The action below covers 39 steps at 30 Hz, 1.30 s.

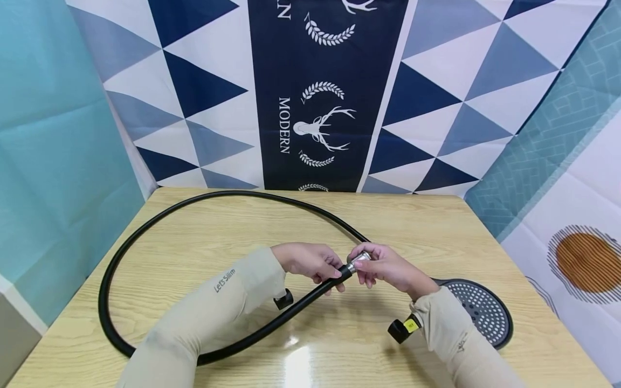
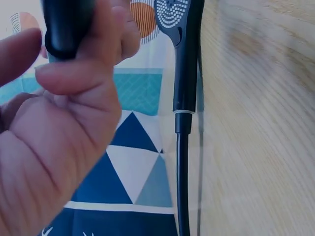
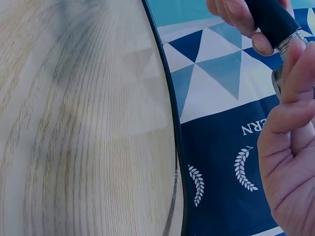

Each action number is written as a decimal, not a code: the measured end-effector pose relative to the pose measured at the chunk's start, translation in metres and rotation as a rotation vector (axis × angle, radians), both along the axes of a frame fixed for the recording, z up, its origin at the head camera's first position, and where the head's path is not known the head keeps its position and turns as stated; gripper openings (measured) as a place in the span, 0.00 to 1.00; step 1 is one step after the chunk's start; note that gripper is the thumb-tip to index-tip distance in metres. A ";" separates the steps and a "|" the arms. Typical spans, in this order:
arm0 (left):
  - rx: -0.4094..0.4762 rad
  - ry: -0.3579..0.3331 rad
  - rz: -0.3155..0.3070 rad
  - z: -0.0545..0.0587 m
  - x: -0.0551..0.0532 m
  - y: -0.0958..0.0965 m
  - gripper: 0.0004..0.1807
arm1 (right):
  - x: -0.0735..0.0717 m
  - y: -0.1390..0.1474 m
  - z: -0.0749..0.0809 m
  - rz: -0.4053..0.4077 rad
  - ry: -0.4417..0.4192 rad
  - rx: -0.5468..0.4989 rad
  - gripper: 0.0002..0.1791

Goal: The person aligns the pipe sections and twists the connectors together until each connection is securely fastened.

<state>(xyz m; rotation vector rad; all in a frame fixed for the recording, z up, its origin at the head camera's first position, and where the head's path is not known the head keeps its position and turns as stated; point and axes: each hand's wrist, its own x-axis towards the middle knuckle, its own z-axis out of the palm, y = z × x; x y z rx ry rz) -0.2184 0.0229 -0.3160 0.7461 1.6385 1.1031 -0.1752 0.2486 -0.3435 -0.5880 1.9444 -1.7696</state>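
Observation:
A black shower hose (image 1: 242, 194) loops across the wooden table. My left hand (image 1: 308, 261) grips it near its free end, thumb and fingers round the black sleeve. At that end sits a silver metal fitting (image 1: 361, 258), which my right hand (image 1: 390, 269) pinches between thumb and fingers. The right wrist view shows the ridged silver collar (image 3: 291, 43) against the black sleeve, partly covered by fingers. A dark shower head (image 1: 480, 310) with a pale, dotted face lies at the right, partly behind my right forearm. Its handle (image 2: 185, 78) joins the hose's other end in the left wrist view.
The wooden table (image 1: 194, 231) ends at a patterned cloth backdrop (image 1: 208, 81). The hose's big loop lies over the table's left and back parts and passes under my left forearm. Black wrist-worn pieces show below both sleeves.

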 end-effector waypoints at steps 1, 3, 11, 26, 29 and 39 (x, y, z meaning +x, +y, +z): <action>-0.014 0.003 -0.003 0.002 0.000 0.000 0.07 | 0.000 -0.001 0.000 -0.001 -0.002 0.002 0.03; -0.040 0.010 0.008 0.004 0.000 0.001 0.07 | 0.000 -0.001 -0.001 -0.004 -0.009 0.009 0.03; -0.074 0.076 0.088 0.003 0.004 0.003 0.06 | -0.001 -0.001 0.000 -0.006 -0.004 0.034 0.04; -0.034 0.088 0.054 -0.006 0.000 0.000 0.03 | 0.000 -0.007 0.002 0.011 0.001 0.030 0.04; -0.023 0.050 -0.016 -0.008 -0.003 -0.001 0.04 | 0.000 -0.009 0.003 0.025 0.008 0.039 0.04; 0.000 0.010 -0.113 -0.009 -0.005 -0.002 0.08 | 0.003 -0.006 0.003 0.008 0.003 0.079 0.16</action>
